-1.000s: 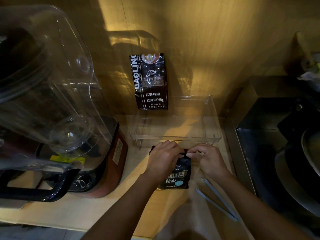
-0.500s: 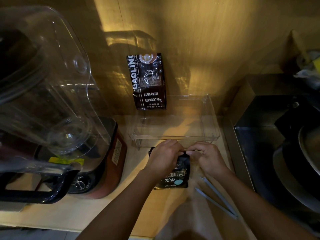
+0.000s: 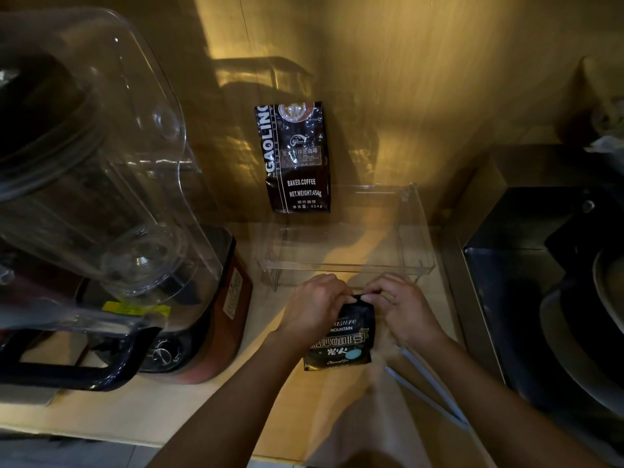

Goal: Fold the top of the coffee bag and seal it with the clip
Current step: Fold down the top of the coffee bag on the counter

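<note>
A small black coffee bag (image 3: 347, 339) with white lettering lies on the wooden counter just in front of me. My left hand (image 3: 315, 305) pinches the bag's top left corner, and my right hand (image 3: 401, 307) pinches the top right. The top edge is folded down between my fingertips. A long pale sealing clip (image 3: 429, 386), its two bars spread in a narrow V, lies on the counter just right of the bag, under my right forearm.
A clear plastic tray (image 3: 344, 265) stands right behind my hands. A larger black coffee bag (image 3: 295, 157) leans on the back wall. A blender with a clear jug (image 3: 101, 197) fills the left. A dark metal sink (image 3: 540, 298) with dishes lies to the right.
My hands have shifted slightly and pressed the bag's top fold lower. More of the bag's front print shows below my left hand.
</note>
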The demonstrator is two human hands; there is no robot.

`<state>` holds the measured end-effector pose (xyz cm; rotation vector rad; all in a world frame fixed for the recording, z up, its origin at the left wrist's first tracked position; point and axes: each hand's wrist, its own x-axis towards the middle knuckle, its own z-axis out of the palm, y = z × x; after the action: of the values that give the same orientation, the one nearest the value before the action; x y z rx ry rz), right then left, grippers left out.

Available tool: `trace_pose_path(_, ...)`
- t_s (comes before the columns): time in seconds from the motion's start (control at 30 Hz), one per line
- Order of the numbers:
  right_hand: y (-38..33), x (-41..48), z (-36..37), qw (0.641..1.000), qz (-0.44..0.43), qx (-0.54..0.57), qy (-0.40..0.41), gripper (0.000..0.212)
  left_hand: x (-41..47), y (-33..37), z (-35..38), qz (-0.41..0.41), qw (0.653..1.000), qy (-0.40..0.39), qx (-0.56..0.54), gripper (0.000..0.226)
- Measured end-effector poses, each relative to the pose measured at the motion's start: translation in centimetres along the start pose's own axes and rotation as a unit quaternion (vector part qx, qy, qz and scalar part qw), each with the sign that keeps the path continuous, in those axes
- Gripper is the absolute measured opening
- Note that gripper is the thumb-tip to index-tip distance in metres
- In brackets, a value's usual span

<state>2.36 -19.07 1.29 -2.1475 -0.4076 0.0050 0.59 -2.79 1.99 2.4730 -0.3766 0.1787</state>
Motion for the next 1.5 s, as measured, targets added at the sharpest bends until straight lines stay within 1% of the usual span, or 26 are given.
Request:
trace_pose_path(0.17, -0.1, 0.0, -0.1, 1.0, 0.006, -0.015, 0.009, 0.006, -0.4, -0.8, -0.6, -0.005, 1.0, -0.016, -0.01, 0.006)
trace_pose_path(0.3, -0.6, -0.1, 0.2, 1.0, 0.007, -0.002, 0.008, 0.009, -0.9, -0.7, -0.7, -0.025, 1.0, -0.001, -0.009, 0.007)
trace_pose_path(0.37, -0.6, -0.1, 0.0, 1.0, -0.016, -0.021, -0.002, 0.009, -0.9, -0.5, -0.7, -0.029, 0.999, 0.012, -0.008, 0.008)
trace_pose_path(0.47, -0.6, 0.0, -0.4, 0.993, -0.078, -0.088, -0.022, 0.004, -1.0, -0.4, -0.6, -0.024, 1.0, 0.016, -0.009, 0.008)
trace_pose_path(0.53, -0.6, -0.2, -0.1, 0.986, -0.108, -0.125, -0.018, 0.004, -1.1, -0.4, -0.6, -0.013, 1.0, 0.015, -0.01, 0.007)
trace_pose_path(0.7, -0.8, -0.2, 0.6, 0.988, -0.085, -0.129, -0.013, 0.006, -1.4, -0.7, -1.1, -0.021, 0.999, 0.008, -0.035, 0.006)
trace_pose_path(0.8, -0.9, 0.0, 0.6, 0.987, -0.088, -0.137, -0.018, 0.008, -1.7, -1.4, -1.7, -0.072, 0.995, 0.005, -0.063, 0.007)
trace_pose_path(0.87, -1.0, 0.1, 0.7, 0.988, -0.08, -0.134, -0.018, 0.009, -1.7, -1.5, -1.9, -0.089, 0.995, 0.004, -0.049, 0.005)
trace_pose_path(0.97, -1.1, 0.3, 0.6, 0.985, -0.083, -0.148, -0.024, 0.007, -1.5, -1.1, -1.7, -0.084, 0.996, 0.013, -0.025, 0.006)
trace_pose_path(1.07, -1.2, 0.4, 0.3, 0.972, -0.12, -0.197, -0.038, 0.003, -1.6, -0.9, -1.3, -0.077, 0.996, 0.029, -0.03, 0.007)
trace_pose_path(1.17, -1.2, 0.5, 0.6, 0.963, -0.147, -0.218, -0.057, 0.006, -1.7, -1.0, -1.4, -0.066, 0.996, 0.039, -0.033, 0.007)
trace_pose_path(1.3, -1.5, 0.7, 1.3, 0.975, -0.115, -0.182, -0.052, 0.009, -2.2, -1.8, -1.9, -0.061, 0.996, 0.038, -0.059, 0.007)
trace_pose_path(1.43, -1.4, 0.9, 1.4, 0.98, -0.098, -0.166, -0.049, 0.008, -2.7, -2.8, -2.5, -0.083, 0.993, 0.032, -0.084, 0.005)
trace_pose_path(1.5, -1.5, 1.0, 1.4, 0.979, -0.097, -0.17, -0.052, 0.009, -2.8, -2.9, -2.6, -0.091, 0.993, 0.025, -0.076, 0.004)
